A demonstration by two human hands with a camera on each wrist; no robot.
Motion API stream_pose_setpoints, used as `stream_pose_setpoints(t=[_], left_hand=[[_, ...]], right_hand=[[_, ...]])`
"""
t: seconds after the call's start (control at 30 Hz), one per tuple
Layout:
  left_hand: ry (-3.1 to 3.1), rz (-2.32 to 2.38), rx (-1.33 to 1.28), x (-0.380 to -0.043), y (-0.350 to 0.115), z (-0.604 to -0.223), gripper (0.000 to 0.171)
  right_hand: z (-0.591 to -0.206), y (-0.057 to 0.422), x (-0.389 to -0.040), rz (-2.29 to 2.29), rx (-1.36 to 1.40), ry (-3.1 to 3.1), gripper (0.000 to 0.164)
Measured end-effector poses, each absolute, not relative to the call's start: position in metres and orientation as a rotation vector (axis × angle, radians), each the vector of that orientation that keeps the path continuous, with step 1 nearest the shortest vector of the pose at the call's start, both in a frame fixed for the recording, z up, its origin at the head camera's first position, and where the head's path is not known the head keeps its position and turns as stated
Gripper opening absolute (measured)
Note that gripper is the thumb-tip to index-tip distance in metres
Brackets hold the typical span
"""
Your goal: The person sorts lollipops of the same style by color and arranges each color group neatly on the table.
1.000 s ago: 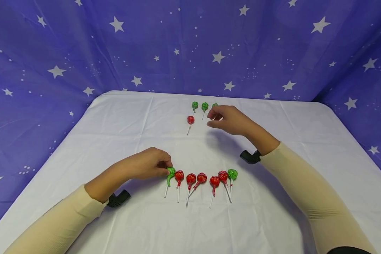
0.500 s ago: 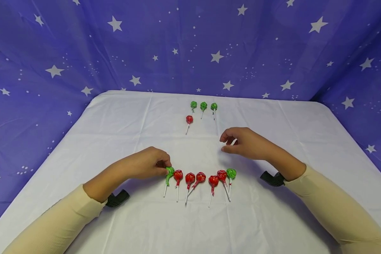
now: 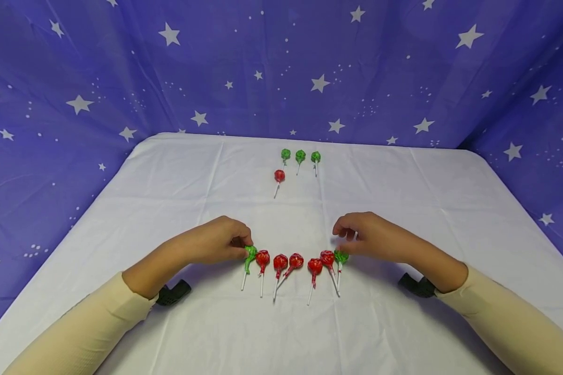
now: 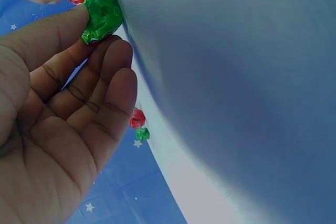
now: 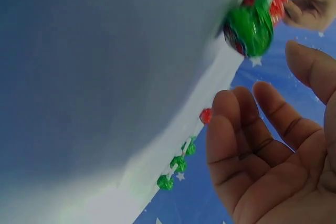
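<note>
Left hand: left hand (image 3: 218,241) pinched the left-end green lollipop (image 3: 251,252) by its wrapped head, thumb on one side, fingertips on the other (left wrist view showed the grasp well).
Right hand: right hand (image 3: 377,238) hovered at the right-end green lollipop (image 3: 341,258); fingers loosely bent, thumb apart from them, grasping nothing. Thumb overlapped the candy in the head view (a gap showed from the right wrist).
Near row: ran between the hands, midway between the table's left and right edges, well back from its far edge. The two greens sat at the ends, five red lollipops (image 3: 296,261) between them, heads away from the person, sticks toward the person.
Sticks: second and third reds from the left had sticks meeting low down; so did the rightmost red and the right-end green.
Far group: three green lollipops (image 3: 300,155) in a line near the table's far edge, one far red lollipop (image 3: 279,176) just in front of the leftmost.
Surface: white tablecloth (image 3: 216,333), creased, over the table.
Arms: cream sleeves (image 3: 82,325), black wrist pieces (image 3: 174,293) under both wrists.
Behind: purple-blue backdrop (image 3: 281,49), white stars.
</note>
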State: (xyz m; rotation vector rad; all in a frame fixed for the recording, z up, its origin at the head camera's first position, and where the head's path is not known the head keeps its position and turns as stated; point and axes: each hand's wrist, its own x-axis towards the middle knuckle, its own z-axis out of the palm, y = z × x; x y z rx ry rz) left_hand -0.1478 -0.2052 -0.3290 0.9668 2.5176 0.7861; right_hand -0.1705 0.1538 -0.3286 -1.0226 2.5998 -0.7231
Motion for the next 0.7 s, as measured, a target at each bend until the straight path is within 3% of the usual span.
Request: stream_pose_setpoints(t=[0.7], left_hand=[[2.565,0.730,0.894,-0.145,-0.197,-0.328,0.012]], right_hand=[[-0.340,0.153,-0.163,-0.694,-1.121,2.532,0.013]])
